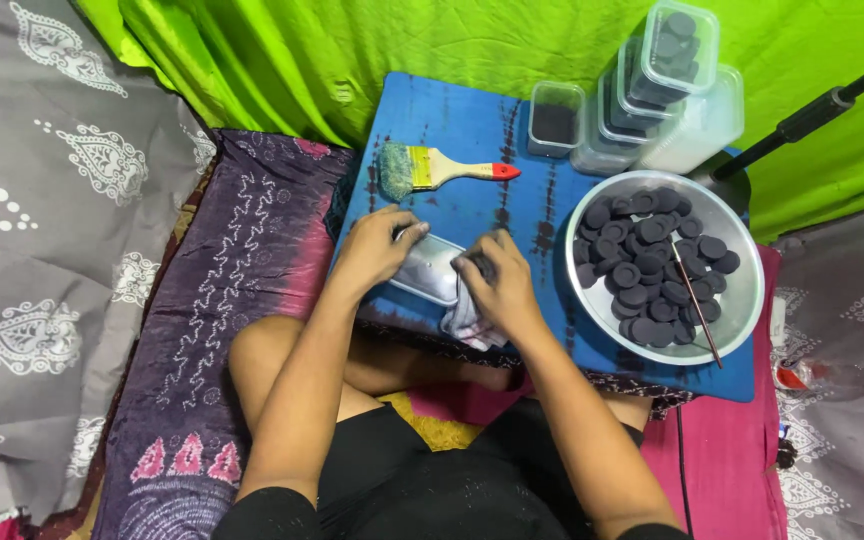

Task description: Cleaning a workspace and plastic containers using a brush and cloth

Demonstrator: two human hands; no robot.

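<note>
On the blue table, hands wipe a metal tray

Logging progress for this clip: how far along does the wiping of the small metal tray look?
Done: cannot be judged; the metal tray already looks shiny. In hand: the left hand steadies the tray while the right hand presses a cloth at its end. Left: the paintbrush lies untouched, and the bowl holds many dark discs.

Cloth mostly hidden under the right hand.
</note>
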